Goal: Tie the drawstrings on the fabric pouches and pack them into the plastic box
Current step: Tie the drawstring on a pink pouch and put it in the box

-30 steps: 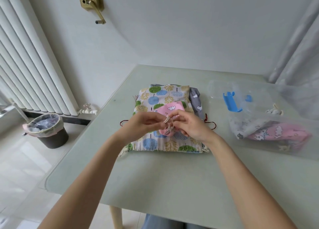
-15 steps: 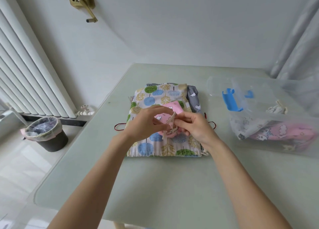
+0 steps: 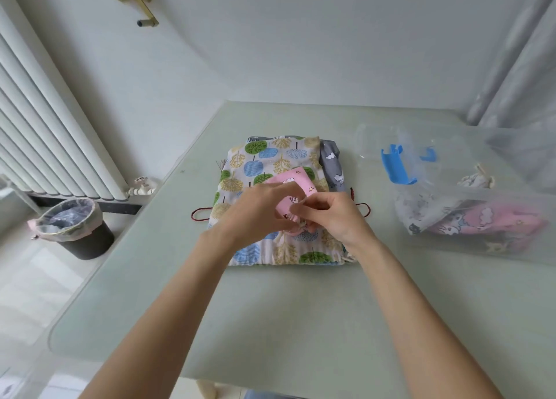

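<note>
The left hand (image 3: 258, 210) is curling its grip around the small pink pouch (image 3: 293, 188), steadying it on top of the tree-print pouch (image 3: 270, 164) lying on the counter (image 3: 270, 314), likely so the cord stays taut. Just beside it, the right hand (image 3: 331, 215) is pinching the pale drawstring (image 3: 301, 201), apparently working the knot. Farther right, the plastic box (image 3: 481, 218) is sitting within reach, already holding packed pouches.
</note>
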The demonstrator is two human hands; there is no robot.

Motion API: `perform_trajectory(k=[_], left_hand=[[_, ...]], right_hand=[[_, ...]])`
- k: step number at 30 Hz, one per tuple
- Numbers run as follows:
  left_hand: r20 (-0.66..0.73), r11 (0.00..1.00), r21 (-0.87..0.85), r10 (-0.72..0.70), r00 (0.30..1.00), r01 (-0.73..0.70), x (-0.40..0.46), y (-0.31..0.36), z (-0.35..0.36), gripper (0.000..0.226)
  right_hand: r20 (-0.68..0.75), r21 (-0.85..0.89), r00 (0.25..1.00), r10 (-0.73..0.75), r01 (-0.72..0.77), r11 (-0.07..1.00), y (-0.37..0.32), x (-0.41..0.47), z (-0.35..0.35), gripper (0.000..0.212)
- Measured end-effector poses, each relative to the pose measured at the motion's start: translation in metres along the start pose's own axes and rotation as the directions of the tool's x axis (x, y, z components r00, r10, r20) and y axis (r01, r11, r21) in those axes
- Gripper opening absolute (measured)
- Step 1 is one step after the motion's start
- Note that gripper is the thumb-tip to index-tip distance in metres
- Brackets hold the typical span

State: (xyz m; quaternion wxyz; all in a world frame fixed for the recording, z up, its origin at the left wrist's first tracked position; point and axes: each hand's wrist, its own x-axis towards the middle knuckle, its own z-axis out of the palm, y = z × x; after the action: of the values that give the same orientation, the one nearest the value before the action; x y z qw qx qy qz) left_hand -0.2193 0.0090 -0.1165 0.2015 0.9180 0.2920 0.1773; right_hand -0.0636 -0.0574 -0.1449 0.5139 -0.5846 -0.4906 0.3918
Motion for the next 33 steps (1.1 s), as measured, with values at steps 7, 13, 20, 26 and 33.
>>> perform_trajectory(k=[7,13,20,26,33], left_hand=[[-0.357,0.985,-0.169,-0.019,0.934,-0.044,-0.007,-0.003,-0.003,0.011],[-0.209,0.983,-0.166,0.041,0.977,-0.077,-0.003,-0.010,0.003,0.025],[-0.296,0.985,-0.092,0.111,0.949,-0.144,-0.002,-0.011,0.007,0.013],[-0.268,0.976,-0.205,0.015,0.963,-0.072,0.000,-0.008,0.007,0.006],[-0.200,0.888,-0.458,-0.129,0.971,0.023,-0.003,-0.005,0.012,0.007]], right_hand=[[-0.038,0.237,0.998,0.047,-0.037,0.971,-0.005,-0.001,-0.007,0.009],[0.009,0.213,1.000,0.015,-0.016,0.977,-0.006,-0.003,-0.003,0.008],[0.004,0.209,1.000,0.026,-0.026,0.977,-0.008,-0.004,-0.005,0.008],[-0.005,0.211,0.999,0.047,-0.045,0.976,-0.008,-0.004,-0.005,0.008],[0.005,0.245,0.999,0.052,-0.051,0.968,-0.007,-0.003,0.000,0.008]])
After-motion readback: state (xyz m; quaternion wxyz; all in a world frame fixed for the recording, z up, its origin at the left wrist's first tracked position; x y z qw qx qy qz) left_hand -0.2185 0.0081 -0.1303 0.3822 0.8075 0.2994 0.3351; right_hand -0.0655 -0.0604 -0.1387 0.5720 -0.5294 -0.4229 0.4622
